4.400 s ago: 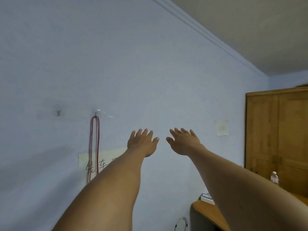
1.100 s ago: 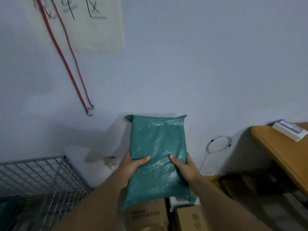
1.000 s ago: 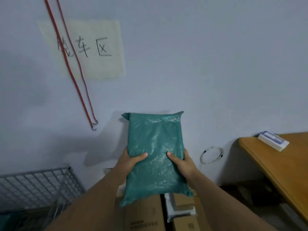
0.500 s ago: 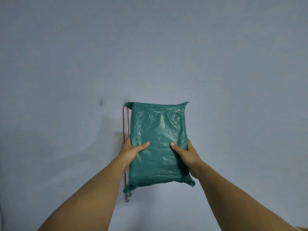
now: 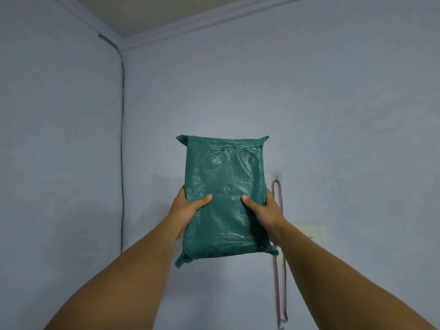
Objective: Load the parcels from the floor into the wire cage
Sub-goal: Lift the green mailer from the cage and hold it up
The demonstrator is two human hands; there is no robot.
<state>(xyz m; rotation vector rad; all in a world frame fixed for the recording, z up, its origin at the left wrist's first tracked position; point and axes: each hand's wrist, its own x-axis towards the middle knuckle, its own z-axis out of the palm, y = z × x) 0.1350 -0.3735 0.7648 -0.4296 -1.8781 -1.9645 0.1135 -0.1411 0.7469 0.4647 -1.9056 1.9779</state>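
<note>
Head view: green parcel point(image 5: 225, 198), a plastic mailer bag, is held up in the air in front of the wall, long axis upright, sealed flap at the top. The left hand point(image 5: 187, 209) grips its left edge and the right hand point(image 5: 263, 211) its right edge, both at the lower half. The fingers point(image 5: 203, 200) are clamped on it: thumbs lie across the front face, the rest wrap behind, hidden. Both hands sit level, neither nearer.

The wire cage and the floor are out of frame, so I can't tell which way the drop-off lies. My guess is the parcel has to come down and swing over to it.

No label, brand or print shows on this face of the bag. A paper sheet point(image 5: 312, 234) on the wall behind the right forearm shows one faint stroke, unreadable. A red cord point(image 5: 278, 270) hangs from a hook just right of the parcel.
</note>
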